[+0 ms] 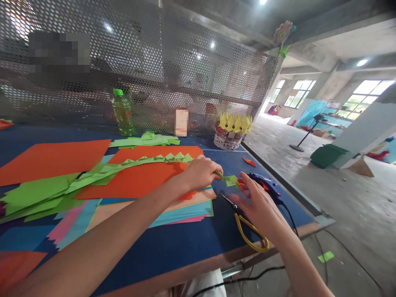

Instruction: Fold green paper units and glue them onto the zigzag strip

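My left hand (200,172) is closed in a pinch on a small green folded paper piece (229,180) held just above the blue table (173,247). My right hand (258,205) meets the same piece from the right, its fingers touching the paper's far end, next to a small orange bit. Under my right hand lie scissors with yellow handles (247,231). A blue glue gun (265,186) with a black cord lies just behind that hand. A long green strip of folded triangles (133,163) runs across an orange sheet (139,177).
Orange, green, pink and blue paper sheets (52,159) cover the left of the table. A green bottle (123,112) and a basket of yellow paper points (232,131) stand by the perforated metal screen (139,62). The table's edge drops to a concrete floor on the right.
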